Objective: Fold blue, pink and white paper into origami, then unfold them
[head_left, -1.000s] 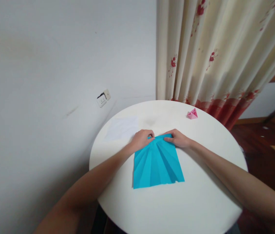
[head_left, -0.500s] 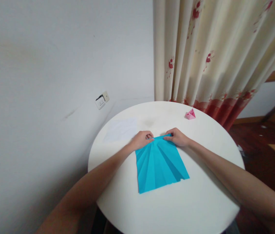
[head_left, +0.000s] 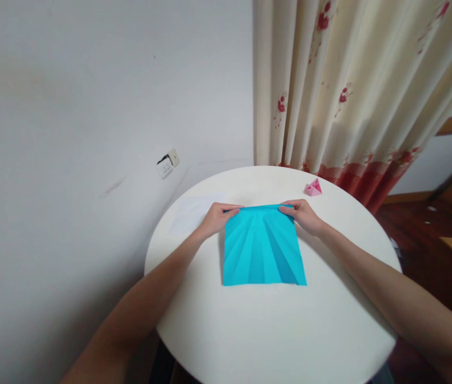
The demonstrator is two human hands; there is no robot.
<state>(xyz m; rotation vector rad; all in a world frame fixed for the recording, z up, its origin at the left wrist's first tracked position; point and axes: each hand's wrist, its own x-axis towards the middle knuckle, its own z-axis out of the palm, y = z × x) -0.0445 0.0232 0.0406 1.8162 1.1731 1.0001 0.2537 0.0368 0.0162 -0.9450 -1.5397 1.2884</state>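
Between my hands is a sheet of bright blue paper [head_left: 263, 250], marked with several creases that fan out from its far edge. My left hand [head_left: 217, 217] pinches the far left corner between thumb and fingers. At the far right corner, my right hand [head_left: 302, 214] grips the same edge in a pinch, thumb on top. The far edge looks raised and stretched straight between the hands, while the near edge hangs low over the white tabletop. Whether that near edge touches the table I cannot tell.
The round white table [head_left: 274, 330] carries a small folded pink paper piece [head_left: 313, 188] at the back right. A white sheet [head_left: 189, 212] lies at the back left. Behind stand a wall with a socket [head_left: 165, 167] and a flowered curtain [head_left: 341, 106].
My hands have moved apart and slightly away from me, drawing the blue paper's far edge straight. The sheet has turned squarer to me, and its near edge has shifted away from me.
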